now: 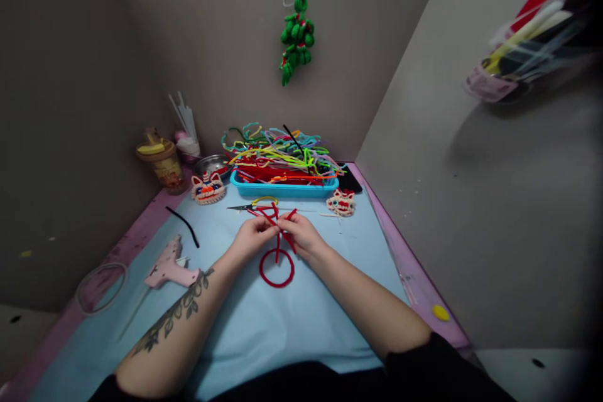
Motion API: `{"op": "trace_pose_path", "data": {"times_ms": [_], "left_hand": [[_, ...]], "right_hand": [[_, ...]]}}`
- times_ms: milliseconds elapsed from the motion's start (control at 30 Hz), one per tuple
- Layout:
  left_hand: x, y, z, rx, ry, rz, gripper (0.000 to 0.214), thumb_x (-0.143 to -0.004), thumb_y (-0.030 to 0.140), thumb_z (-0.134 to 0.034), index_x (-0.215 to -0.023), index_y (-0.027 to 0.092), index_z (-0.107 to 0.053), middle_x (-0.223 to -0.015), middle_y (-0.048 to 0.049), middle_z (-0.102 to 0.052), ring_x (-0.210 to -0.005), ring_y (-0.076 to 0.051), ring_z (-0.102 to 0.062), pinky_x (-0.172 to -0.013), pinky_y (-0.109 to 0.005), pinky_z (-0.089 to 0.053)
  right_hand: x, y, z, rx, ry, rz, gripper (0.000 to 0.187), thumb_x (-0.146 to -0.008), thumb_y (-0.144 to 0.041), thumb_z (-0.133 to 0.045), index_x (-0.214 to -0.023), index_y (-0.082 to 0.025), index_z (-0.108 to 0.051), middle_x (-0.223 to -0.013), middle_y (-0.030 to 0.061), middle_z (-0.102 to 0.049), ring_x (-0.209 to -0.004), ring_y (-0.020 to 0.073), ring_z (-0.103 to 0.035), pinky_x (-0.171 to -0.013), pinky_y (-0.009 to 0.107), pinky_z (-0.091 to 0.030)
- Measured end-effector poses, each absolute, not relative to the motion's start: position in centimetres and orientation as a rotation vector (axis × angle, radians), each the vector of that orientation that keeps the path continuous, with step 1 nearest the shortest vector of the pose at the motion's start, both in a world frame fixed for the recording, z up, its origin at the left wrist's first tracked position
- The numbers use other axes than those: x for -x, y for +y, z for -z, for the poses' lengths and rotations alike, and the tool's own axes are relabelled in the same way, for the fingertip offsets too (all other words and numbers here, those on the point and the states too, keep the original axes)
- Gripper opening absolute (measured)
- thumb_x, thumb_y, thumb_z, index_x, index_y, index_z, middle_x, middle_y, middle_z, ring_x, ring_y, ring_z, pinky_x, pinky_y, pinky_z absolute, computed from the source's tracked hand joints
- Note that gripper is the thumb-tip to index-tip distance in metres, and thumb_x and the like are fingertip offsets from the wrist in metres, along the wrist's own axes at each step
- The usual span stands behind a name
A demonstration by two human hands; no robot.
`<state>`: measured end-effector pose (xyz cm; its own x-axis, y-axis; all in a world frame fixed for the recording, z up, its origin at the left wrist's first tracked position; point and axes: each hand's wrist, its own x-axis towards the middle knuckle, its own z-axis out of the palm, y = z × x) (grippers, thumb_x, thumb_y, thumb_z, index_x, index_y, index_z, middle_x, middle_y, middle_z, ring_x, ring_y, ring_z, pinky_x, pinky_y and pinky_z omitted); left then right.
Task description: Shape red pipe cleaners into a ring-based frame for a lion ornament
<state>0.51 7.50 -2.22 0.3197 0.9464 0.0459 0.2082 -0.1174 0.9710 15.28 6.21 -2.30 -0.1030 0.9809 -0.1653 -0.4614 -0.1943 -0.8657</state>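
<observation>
Several red pipe cleaners (pixel 277 246) cross one another between my two hands, over the middle of the blue cloth. My left hand (pixel 254 235) pinches them from the left, fingertips closed. From the right, my right hand (pixel 302 236) grips the same crossing strands, its fingers nearly meeting the left ones. Just below the hands a ring of red pipe cleaner (pixel 277 286) lies on the cloth; one strand end reaches into it, and I cannot tell whether they are joined. Behind my fingers lie scissors with yellow handles (pixel 265 201), partly hidden by the red strands.
A blue tray (pixel 285 190) heaped with coloured pipe cleaners stands at the back, between two beaded-looking animal faces (pixel 208 190) (pixel 341 203). On the left are a pink glue gun (pixel 170 267), a black strand (pixel 183 226) and a coiled cable (pixel 101 289). A yellow disc (pixel 440 313) lies right.
</observation>
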Motion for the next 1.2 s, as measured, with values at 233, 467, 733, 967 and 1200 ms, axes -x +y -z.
{"op": "trace_pose_path", "data": {"times_ms": [233, 467, 733, 967, 1200], "left_hand": [[-0.9, 7.2, 1.6, -1.546, 1.111, -0.956, 0.026, -0.068, 0.039, -0.067, -0.064, 0.014, -0.063, -0.060, 0.0004, -0.058, -0.059, -0.012, -0.049, -0.057, -0.024, -0.038], [-0.8, 7.0, 1.4, -1.380, 1.097, -1.020, 0.029, -0.067, 0.041, -0.070, -0.062, 0.015, -0.060, -0.056, 0.0024, -0.053, -0.055, -0.011, -0.043, -0.056, -0.024, -0.034], [-0.9, 7.1, 2.0, -1.277, 1.072, -1.015, 0.028, -0.062, 0.040, -0.073, -0.065, 0.014, -0.064, -0.062, 0.0006, -0.062, -0.061, -0.013, -0.051, -0.064, -0.025, -0.038], [-0.7, 7.0, 1.6, -1.272, 0.989, -0.918, 0.032, -0.064, 0.043, -0.073, -0.074, 0.013, -0.067, -0.071, -0.0033, -0.067, -0.067, -0.016, -0.057, -0.068, -0.028, -0.043], [-0.5, 7.4, 1.5, -1.422, 0.987, -0.882, 0.034, -0.064, 0.041, -0.072, -0.083, 0.013, -0.070, -0.080, -0.0071, -0.071, -0.074, -0.020, -0.061, -0.073, -0.032, -0.046]], "right_hand": [[-14.7, 6.3, 3.1, 0.824, -0.622, -1.667, 0.028, -0.052, -0.027, -0.080, -0.066, -0.017, -0.057, -0.058, -0.0039, -0.059, -0.057, 0.0101, -0.052, -0.060, 0.024, -0.040], [-16.2, 6.5, 1.7, 0.881, -0.686, -1.465, 0.040, -0.058, -0.031, -0.078, -0.093, -0.025, -0.060, -0.080, -0.0040, -0.062, -0.067, 0.0107, -0.055, -0.056, 0.021, -0.036], [-16.0, 6.3, 2.2, 0.978, -1.154, -1.401, 0.030, -0.057, -0.037, -0.080, -0.074, -0.017, -0.065, -0.070, 0.0004, -0.066, -0.064, 0.0128, -0.056, -0.066, 0.027, -0.043], [-16.1, 6.4, 2.2, 1.089, -1.076, -1.333, 0.021, -0.058, -0.033, -0.075, -0.059, -0.017, -0.061, -0.052, -0.0028, -0.058, -0.050, 0.0111, -0.048, -0.053, 0.026, -0.036], [-16.0, 6.4, 2.5, 1.106, -1.033, -1.299, 0.023, -0.059, -0.033, -0.075, -0.065, -0.018, -0.059, -0.059, -0.0030, -0.059, -0.055, 0.0117, -0.052, -0.052, 0.024, -0.039]]}}
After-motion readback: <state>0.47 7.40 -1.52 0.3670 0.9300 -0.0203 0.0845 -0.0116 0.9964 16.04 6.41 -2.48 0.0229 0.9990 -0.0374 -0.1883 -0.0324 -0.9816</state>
